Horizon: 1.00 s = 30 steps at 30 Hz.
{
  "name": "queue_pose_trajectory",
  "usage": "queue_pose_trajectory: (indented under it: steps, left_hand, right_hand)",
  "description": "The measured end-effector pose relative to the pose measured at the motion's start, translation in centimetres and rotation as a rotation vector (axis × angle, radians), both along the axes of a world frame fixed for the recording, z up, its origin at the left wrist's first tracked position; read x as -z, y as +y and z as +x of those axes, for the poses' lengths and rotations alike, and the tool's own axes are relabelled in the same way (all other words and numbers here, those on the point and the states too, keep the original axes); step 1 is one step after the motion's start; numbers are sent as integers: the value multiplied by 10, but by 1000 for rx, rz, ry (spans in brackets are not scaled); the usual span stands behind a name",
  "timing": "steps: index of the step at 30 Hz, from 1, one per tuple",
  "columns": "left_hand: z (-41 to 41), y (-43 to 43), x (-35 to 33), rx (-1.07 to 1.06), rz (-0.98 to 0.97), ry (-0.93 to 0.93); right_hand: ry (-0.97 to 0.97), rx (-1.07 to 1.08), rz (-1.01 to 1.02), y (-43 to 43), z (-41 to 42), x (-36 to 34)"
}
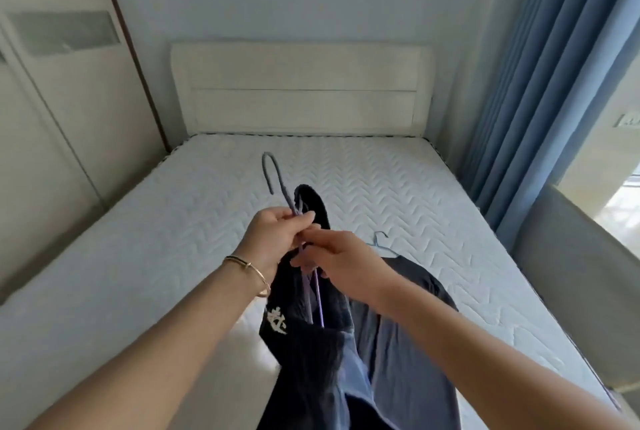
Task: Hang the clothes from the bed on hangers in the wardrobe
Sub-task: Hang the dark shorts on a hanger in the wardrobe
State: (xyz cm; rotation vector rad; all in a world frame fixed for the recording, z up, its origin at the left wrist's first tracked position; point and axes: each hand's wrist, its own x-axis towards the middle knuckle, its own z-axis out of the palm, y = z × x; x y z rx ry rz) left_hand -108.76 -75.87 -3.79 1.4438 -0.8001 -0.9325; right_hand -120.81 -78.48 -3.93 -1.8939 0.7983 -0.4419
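- The left hand (273, 237), seen from the head camera, has its fingers curled round the neck of a purple hanger (286, 191), whose hook points up and away over the bed (173, 221).
- The right hand (337, 258) is just beside it and a little lower. Its fingertips pinch the hanger's wires where they run into the collar of a dark garment (311, 360).
- The dark garment hangs from the hands above the near part of the mattress and is apparently partly threaded.
- The step looks like seating this garment on the hanger. Next, the shoulders probably need spreading along the wires, then the hanger goes to the wardrobe (52, 118) on the left.
- A blue-grey garment (408, 343) lies on the bed with a second hanger (379, 239) at its top.
- A white embroidered mark (277, 320) shows on the dark fabric but is not legible.
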Motion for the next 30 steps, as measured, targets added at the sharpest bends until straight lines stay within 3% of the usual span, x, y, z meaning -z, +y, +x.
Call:
queue_pose_trajectory:
  steps: [3, 8, 10, 14, 17, 23, 27, 30]
  left_hand:
    - [27, 53, -49, -38, -13, -61]
    - [61, 145, -119, -160, -25, -271]
    - [70, 182, -140, -255, -48, -395]
    - [88, 264, -175, -479, -56, -646]
    - [97, 333, -195, -578, -79, -712]
    - [121, 466, -235, -715, -81, -983]
    - [160, 575, -246, -854, 140, -1294]
    - [184, 680, -234, -973, 320, -1379]
  right_hand:
    - [74, -111, -139, 22, 4, -46]
    - [-91, 71, -531, 41, 41, -113]
    - [-171, -38, -639, 60, 65, -137]
    - [-130, -395, -819, 121, 113, -172]
    - [-135, -577, -800, 178, 143, -186]
    - [-453, -813, -730, 324, 203, -211]
    - [-545, -799, -697, 407, 257, -223]
    - [-568, -793, -624, 456, 302, -229]
